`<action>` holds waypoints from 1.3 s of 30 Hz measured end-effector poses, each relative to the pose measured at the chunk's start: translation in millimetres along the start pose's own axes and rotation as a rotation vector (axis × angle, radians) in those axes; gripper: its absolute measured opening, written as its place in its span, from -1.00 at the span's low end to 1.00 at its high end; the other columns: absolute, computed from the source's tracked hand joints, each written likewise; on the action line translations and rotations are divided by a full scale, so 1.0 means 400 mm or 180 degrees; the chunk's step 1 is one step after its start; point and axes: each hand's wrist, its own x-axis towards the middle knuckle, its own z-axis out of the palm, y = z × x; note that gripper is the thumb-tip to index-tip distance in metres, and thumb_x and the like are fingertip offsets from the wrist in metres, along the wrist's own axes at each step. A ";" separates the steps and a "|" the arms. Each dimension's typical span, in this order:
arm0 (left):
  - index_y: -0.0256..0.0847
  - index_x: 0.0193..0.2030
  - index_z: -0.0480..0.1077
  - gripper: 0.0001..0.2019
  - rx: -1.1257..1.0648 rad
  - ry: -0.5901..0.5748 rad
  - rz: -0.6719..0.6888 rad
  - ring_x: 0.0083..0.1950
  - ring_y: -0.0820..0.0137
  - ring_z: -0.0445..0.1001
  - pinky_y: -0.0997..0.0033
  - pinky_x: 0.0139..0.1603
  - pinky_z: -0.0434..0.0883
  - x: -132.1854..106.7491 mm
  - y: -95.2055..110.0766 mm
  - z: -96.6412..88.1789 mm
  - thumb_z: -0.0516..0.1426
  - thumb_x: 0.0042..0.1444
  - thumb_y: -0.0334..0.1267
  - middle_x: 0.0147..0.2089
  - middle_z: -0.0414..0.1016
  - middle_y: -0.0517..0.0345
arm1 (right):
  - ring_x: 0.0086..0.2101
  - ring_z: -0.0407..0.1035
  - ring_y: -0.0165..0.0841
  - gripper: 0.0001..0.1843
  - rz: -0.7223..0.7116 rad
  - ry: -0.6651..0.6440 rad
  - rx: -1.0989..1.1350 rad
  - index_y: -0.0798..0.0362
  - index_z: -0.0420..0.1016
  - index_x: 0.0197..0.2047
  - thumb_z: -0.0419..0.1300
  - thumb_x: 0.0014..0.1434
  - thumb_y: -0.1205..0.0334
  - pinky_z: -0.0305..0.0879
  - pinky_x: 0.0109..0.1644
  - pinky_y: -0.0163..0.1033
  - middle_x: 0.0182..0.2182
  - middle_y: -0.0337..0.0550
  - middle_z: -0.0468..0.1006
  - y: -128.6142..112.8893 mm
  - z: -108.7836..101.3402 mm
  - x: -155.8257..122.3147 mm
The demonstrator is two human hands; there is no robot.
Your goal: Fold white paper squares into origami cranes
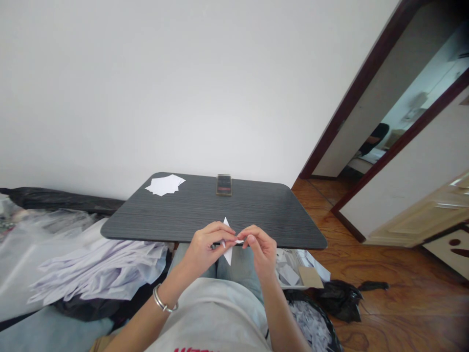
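Both hands meet just in front of the near edge of a dark wood-grain table (205, 215). Between them is a small folded piece of white paper (228, 254) with pointed ends up and down. My left hand (207, 247), with a silver bracelet on the wrist, pinches the paper from the left with curled fingers. My right hand (261, 249) pinches it from the right, fingertips pressed together on the fold.
A loose stack of white paper sheets (164, 185) lies at the table's far left, a phone (223, 185) at the far middle. Heaps of folded white paper (98, 271) lie to the left, a black bag of paper (315, 325) and a box on the wooden floor to the right. An open doorway (399, 122) is far right.
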 end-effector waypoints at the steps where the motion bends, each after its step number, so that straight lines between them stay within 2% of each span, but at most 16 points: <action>1: -0.26 -0.34 0.48 -0.90 0.0100 0.0015 0.0098 -0.28 0.44 0.48 0.50 -0.29 0.43 -0.001 -0.001 0.000 0.12 0.08 -0.41 -0.30 0.51 0.04 | -0.46 0.33 -0.38 -0.76 0.0200 -0.0112 0.0001 0.06 0.48 -0.42 0.07 0.18 0.17 0.24 -0.51 -0.33 -0.49 -0.14 0.46 -0.008 -0.003 0.004; 8: -0.27 -0.26 0.43 -0.87 0.0749 -0.0057 0.0498 -0.21 0.41 0.44 0.44 -0.23 0.44 -0.012 -0.009 -0.001 0.11 0.07 -0.48 -0.23 0.49 0.01 | -0.45 0.29 -0.41 -0.86 0.0687 -0.0572 -0.0334 0.08 0.47 -0.47 0.17 0.09 0.27 0.16 -0.47 -0.35 -0.49 -0.19 0.43 -0.038 -0.023 0.013; 16: -0.26 -0.23 0.40 -0.86 0.1120 -0.0178 0.0618 -0.18 0.39 0.41 0.41 -0.22 0.43 -0.022 -0.008 0.002 0.07 0.11 -0.47 -0.20 0.47 0.02 | -0.45 0.29 -0.40 -0.88 0.0553 -0.0397 -0.0568 0.08 0.44 -0.51 0.18 0.06 0.33 0.15 -0.45 -0.35 -0.52 -0.22 0.42 -0.039 -0.017 0.012; 23: -0.26 -0.24 0.40 -0.86 0.1384 -0.0117 0.0765 -0.19 0.38 0.39 0.40 -0.24 0.43 -0.027 -0.015 0.003 0.07 0.09 -0.49 -0.18 0.46 -0.01 | -0.52 0.22 -0.46 -0.90 0.0949 -0.0383 -0.0249 0.10 0.46 -0.49 0.20 0.04 0.31 0.10 -0.49 -0.36 -0.55 -0.25 0.40 -0.028 -0.014 0.009; 31: -0.26 -0.26 0.42 -0.86 0.1480 -0.0111 0.0843 -0.19 0.39 0.39 0.43 -0.26 0.43 -0.023 -0.017 0.002 0.07 0.09 -0.48 -0.19 0.47 -0.01 | -0.48 0.29 -0.41 -0.90 0.0900 -0.0464 -0.0190 0.08 0.49 -0.46 0.20 0.05 0.27 0.15 -0.48 -0.35 -0.51 -0.21 0.44 -0.025 -0.019 0.012; 39: -0.23 -0.30 0.43 -0.87 0.0947 -0.0051 0.0610 -0.22 0.42 0.42 0.45 -0.26 0.43 -0.018 -0.021 0.000 0.09 0.08 -0.48 -0.23 0.47 0.03 | -0.49 0.30 -0.42 -0.89 0.0968 -0.0623 -0.0100 0.07 0.47 -0.48 0.21 0.05 0.25 0.18 -0.51 -0.37 -0.51 -0.22 0.43 -0.025 -0.035 0.015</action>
